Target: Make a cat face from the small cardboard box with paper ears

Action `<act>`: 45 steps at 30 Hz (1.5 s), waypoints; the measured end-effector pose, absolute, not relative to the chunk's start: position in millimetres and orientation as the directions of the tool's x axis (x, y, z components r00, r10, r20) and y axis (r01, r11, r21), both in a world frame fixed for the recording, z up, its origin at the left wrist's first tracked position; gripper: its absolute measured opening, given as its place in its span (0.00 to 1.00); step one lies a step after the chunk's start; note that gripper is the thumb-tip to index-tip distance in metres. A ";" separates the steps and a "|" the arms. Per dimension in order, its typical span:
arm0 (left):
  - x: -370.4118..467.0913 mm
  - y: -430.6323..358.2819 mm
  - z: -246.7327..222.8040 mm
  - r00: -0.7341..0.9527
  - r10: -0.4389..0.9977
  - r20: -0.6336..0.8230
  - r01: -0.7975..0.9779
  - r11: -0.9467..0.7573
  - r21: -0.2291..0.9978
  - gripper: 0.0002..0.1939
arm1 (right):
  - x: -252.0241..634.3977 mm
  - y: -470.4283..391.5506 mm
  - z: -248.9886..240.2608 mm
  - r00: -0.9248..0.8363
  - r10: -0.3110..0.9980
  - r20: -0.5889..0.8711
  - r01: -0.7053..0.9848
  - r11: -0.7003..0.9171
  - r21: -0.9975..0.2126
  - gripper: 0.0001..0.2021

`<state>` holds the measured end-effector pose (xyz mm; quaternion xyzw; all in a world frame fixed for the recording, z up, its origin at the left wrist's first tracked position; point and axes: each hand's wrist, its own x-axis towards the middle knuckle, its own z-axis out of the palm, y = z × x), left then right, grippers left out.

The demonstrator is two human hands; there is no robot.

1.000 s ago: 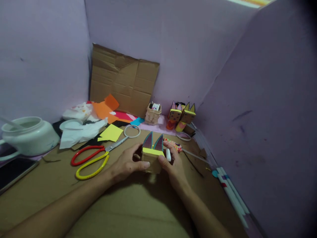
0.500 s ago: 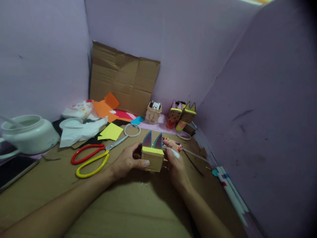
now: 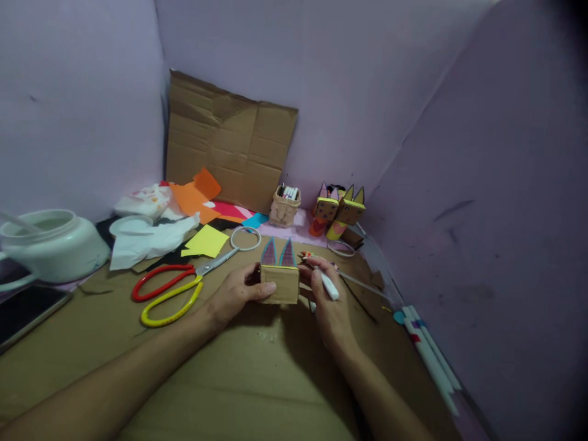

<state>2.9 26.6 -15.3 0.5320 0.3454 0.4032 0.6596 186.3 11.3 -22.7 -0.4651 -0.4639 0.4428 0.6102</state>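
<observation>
While your left hand (image 3: 239,294) grips the small brown cardboard box with two pointed purple ears (image 3: 280,277) upright on the cardboard-covered table (image 3: 257,380), your right hand (image 3: 328,300) closes around a white marker (image 3: 329,285) just beside it.

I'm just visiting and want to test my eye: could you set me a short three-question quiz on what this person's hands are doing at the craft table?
1. True or false: the left hand grips the cardboard box figure from its left side.
2. What does the right hand hold? A) the scissors B) a white marker C) a yellow paper
3. Fill in: the scissors have one red handle and one ______ handle.

Key
1. True. The thumb lies on the figure's front face.
2. B. The white marker sits between the fingers, beside the figure.
3. Yellow. The scissors lie untouched on the table, left of the left hand.
</observation>
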 end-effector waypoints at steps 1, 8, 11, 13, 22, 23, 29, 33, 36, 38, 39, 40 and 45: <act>2.6 26.9 -15.8 0.432 0.901 -0.030 -0.154 0.107 0.982 0.29 | 184.1 10.3 -23.5 0.157 0.974 0.165 -0.075 0.179 -0.981 0.20; 2.5 29.4 -17.5 0.446 0.895 -0.029 -0.103 0.084 0.991 0.35 | 179.2 7.9 -26.7 0.183 0.947 0.263 0.149 0.238 -0.960 0.18; 4.3 27.6 -15.0 0.429 0.902 -0.048 -0.094 0.097 0.991 0.34 | 184.8 9.3 -23.6 0.227 0.932 0.282 0.123 0.259 -0.958 0.18; 4.8 26.9 -13.8 0.417 0.906 -0.067 -0.087 0.113 0.990 0.33 | 192.1 10.1 -17.8 0.318 0.897 0.308 0.066 0.303 -0.951 0.21; 4.3 28.7 -14.2 0.440 0.896 -0.064 -0.094 0.117 0.989 0.32 | 203.1 -6.1 -9.6 0.362 0.813 0.457 0.035 0.478 -0.878 0.16; 4.7 28.9 -14.8 0.444 0.894 -0.058 -0.094 0.112 0.989 0.31 | 198.9 -8.5 -11.7 0.337 0.827 0.449 -0.005 0.479 -0.878 0.19; 8.8 31.0 -21.0 0.461 0.887 -0.019 -0.099 0.072 0.992 0.29 | 177.5 -10.1 -16.1 0.269 0.878 0.397 -0.146 0.444 -0.884 0.07; 10.8 28.3 -17.3 0.465 0.885 -0.005 -0.101 0.059 0.993 0.26 | 173.3 -6.8 -16.9 0.189 0.910 0.369 -0.099 0.392 -0.915 0.06; 10.3 27.0 -14.0 0.468 0.884 -0.006 -0.087 0.053 0.995 0.24 | 172.0 -6.1 -18.3 0.156 0.928 0.337 -0.027 0.345 -0.938 0.07; 9.6 27.7 -14.3 0.476 0.879 0.009 -0.080 0.033 0.996 0.25 | 171.9 -5.5 -18.4 0.148 0.942 0.300 -0.053 0.311 -0.949 0.07; 9.4 28.2 -15.1 0.481 0.877 0.018 -0.075 0.020 0.997 0.26 | 171.9 -4.9 -18.4 0.140 0.948 0.287 -0.082 0.300 -0.950 0.08; 9.7 28.5 -16.3 0.485 0.874 0.027 -0.067 0.006 0.998 0.27 | 172.0 -4.0 -18.4 0.131 0.951 0.280 -0.114 0.295 -0.949 0.08; 19.2 25.0 -19.8 0.364 0.931 0.021 0.052 -0.043 0.998 0.25 | 169.8 2.2 -22.2 0.122 0.940 0.317 -0.237 0.338 -0.911 0.07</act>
